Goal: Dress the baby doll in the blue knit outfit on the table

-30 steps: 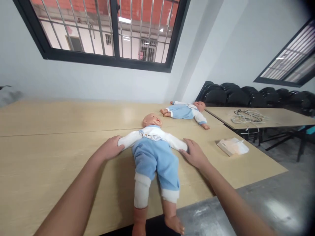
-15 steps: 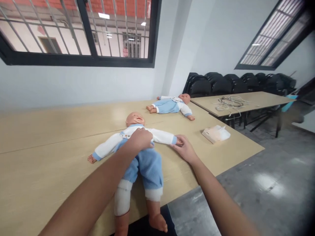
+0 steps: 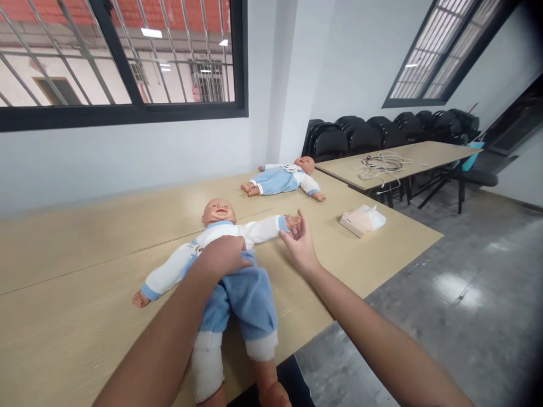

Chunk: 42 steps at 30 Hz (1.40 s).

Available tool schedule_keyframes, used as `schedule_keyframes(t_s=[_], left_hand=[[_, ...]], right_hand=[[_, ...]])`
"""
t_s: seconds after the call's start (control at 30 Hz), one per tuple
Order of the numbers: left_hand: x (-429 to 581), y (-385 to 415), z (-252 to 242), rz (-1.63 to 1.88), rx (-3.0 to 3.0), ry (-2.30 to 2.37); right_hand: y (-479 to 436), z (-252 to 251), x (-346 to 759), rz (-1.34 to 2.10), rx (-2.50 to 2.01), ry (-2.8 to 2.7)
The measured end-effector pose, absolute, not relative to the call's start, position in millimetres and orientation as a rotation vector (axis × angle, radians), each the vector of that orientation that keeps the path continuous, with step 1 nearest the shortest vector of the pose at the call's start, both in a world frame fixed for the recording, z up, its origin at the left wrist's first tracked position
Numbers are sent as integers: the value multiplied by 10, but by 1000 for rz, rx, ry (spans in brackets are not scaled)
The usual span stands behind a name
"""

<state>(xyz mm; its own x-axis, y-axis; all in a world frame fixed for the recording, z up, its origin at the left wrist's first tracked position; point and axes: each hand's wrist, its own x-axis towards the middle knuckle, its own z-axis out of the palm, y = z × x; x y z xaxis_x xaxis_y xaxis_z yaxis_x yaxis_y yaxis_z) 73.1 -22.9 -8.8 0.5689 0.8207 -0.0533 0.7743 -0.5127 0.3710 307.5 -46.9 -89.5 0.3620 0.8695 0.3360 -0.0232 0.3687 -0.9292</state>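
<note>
A baby doll (image 3: 250, 288) in a white-sleeved top and blue trousers lies on its back, its lower legs over the near table edge. One of its knees has a white wrap (image 3: 207, 359) round it. My left hand (image 3: 223, 257) is curled over the doll's belly, its fingertips mostly hidden, gripping the body at the waist. On the right, the doll's outstretched hand (image 3: 292, 222) sits between the thumb and fingers of my right hand (image 3: 301, 243), one finger sticking up behind it.
A second doll (image 3: 278, 181) in matching clothes lies at the back. A tissue box (image 3: 358, 222) stands to the right on the table (image 3: 85, 243). Beyond are another table with tangled cables (image 3: 384, 164) and folded black chairs (image 3: 328, 141). The table's edge drops to a grey floor.
My right hand and the doll's hand have risen and moved away from me, so the doll's arm now slants upward. My left hand stays on the belly. The view has shifted right.
</note>
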Motion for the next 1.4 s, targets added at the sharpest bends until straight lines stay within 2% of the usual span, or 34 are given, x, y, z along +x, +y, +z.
schedule_keyframes(t_s=[0.13,0.27,0.4,0.63,0.7,0.87,1.0,1.23,1.4], left_hand=[[733,-277,-60,194,2478,1249],[723,-203,3,350,2489,1173],[608,-68,-33,443,2457,1177],[439,14,-97,364,2673,1394],[455,6,-45,515,2757,1397],[456,17,-66,1230,3042,1073],[387,37,-216,1496,3093,932],[343,31,-235,1414,3051,1022],[364,66,-176,1303,2899,1040]], right_hand=[[-183,-771,2650,617,-1063,-1018],[31,-788,2357,510,-1131,-1141],[50,-891,2373,535,-1163,-1278],[16,-888,2545,508,-1063,-1232],[0,-855,2536,496,-1038,-1257],[-50,-774,2578,465,-1033,-1325],[-52,-713,2677,407,-1024,-1609],[-148,-607,2660,312,-988,-2196],[-192,-573,2616,622,-734,-2052]])
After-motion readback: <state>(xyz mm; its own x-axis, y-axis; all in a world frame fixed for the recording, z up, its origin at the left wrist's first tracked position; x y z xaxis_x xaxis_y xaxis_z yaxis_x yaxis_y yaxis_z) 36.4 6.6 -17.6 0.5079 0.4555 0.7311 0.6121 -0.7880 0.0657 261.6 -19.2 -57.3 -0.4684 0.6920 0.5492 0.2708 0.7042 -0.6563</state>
